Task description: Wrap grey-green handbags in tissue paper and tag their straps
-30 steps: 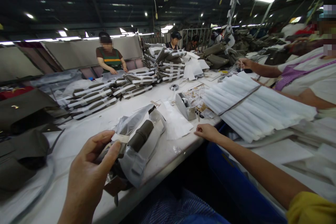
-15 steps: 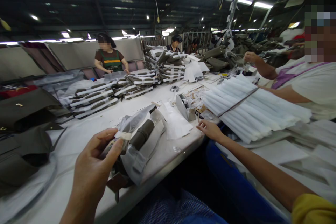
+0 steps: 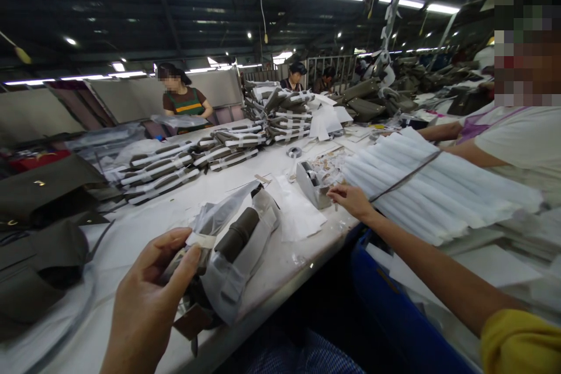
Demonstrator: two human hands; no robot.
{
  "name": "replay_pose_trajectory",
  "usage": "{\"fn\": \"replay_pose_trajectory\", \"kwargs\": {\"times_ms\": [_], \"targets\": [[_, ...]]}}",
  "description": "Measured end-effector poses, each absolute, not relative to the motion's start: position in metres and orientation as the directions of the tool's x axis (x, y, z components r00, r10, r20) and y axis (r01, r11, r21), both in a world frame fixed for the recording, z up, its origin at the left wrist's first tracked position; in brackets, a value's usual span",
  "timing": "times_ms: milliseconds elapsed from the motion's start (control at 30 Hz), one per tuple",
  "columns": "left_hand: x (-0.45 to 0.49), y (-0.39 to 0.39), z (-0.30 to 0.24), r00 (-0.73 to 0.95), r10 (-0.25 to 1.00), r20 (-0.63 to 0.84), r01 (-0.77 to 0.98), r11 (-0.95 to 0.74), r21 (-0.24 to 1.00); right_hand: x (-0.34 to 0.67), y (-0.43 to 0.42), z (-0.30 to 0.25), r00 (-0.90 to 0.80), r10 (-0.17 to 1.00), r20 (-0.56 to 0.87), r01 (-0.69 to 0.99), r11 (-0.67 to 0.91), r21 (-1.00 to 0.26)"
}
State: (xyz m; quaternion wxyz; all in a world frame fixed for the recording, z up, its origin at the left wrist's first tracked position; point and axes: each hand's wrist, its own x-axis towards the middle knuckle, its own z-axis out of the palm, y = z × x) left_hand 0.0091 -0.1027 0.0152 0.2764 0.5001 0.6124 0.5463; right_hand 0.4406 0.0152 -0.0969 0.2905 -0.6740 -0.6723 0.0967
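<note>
My left hand [image 3: 153, 289] pinches a strip of white wrapping [image 3: 202, 240] on the near end of an olive-green bag part [image 3: 239, 234]. This piece lies at the table's front edge, partly covered by translucent wrapping [image 3: 225, 286], and a brown tag [image 3: 191, 321] hangs below. Over to the right, my right hand [image 3: 353, 201] is closed at the front of a grey tape dispenser [image 3: 313, 187]. A small pale strip, which looks like tape, shows under its fingertips. White sheets [image 3: 298, 210] lie between the bag part and the dispenser.
Stacks of wrapped olive pieces [image 3: 162, 166] stand along the far side. Olive bags [image 3: 39, 239] lie at left. At right is a bundle of white rolls [image 3: 429, 181], with a blue bin [image 3: 385, 292] below. A tape roll [image 3: 293, 152] sits mid-table. Co-workers are opposite and at right.
My right hand has moved slightly up and right, close against the dispenser. My left hand keeps its hold on the wrapping. The co-worker at right has lowered a hand behind the rolls.
</note>
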Motion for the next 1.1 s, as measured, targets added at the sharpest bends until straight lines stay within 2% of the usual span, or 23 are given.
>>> {"fn": "replay_pose_trajectory", "kwargs": {"times_ms": [100,233,467,533,600,667,733,867,1000,1100], "targets": [[0.01,-0.103,0.016,-0.361,0.909,0.21,0.312,-0.094,0.945,0.444,-0.008,-0.116,0.013,0.962,0.274,0.911,0.102,-0.399],[0.009,-0.103,0.017,-0.344,0.917,0.199,0.34,-0.076,0.937,0.441,-0.038,-0.142,-0.114,0.97,0.215,0.95,0.17,-0.263],[0.009,-0.102,0.016,-0.364,0.909,0.203,0.306,-0.089,0.948,0.421,-0.074,-0.162,-0.166,0.966,0.196,0.965,0.2,-0.169],[0.012,-0.102,0.017,-0.363,0.911,0.197,0.297,-0.087,0.951,0.419,-0.08,-0.162,-0.171,0.963,0.207,0.958,0.212,-0.194],[0.014,-0.103,0.02,-0.353,0.916,0.19,0.305,-0.079,0.949,0.423,-0.081,-0.159,-0.125,0.972,0.2,0.935,0.183,-0.305],[0.015,-0.105,0.022,-0.342,0.921,0.185,0.321,-0.071,0.944,0.434,-0.079,-0.152,-0.031,0.984,0.177,0.9,0.105,-0.424],[0.014,-0.105,0.023,-0.339,0.921,0.192,0.333,-0.074,0.94,0.448,-0.073,-0.143,0.083,0.982,0.171,0.882,0.008,-0.471],[0.01,-0.101,0.019,-0.329,0.918,0.22,0.341,-0.102,0.935,0.461,-0.046,-0.117,0.227,0.94,0.255,0.885,-0.09,-0.458],[0.004,-0.096,0.013,-0.314,0.921,0.23,0.359,-0.109,0.927,0.446,0.009,-0.092,0.201,0.924,0.324,0.918,-0.062,-0.391],[0.002,-0.095,0.013,-0.311,0.925,0.219,0.353,-0.102,0.93,0.432,0.056,-0.079,0.168,0.948,0.272,0.943,-0.074,-0.325]]}}
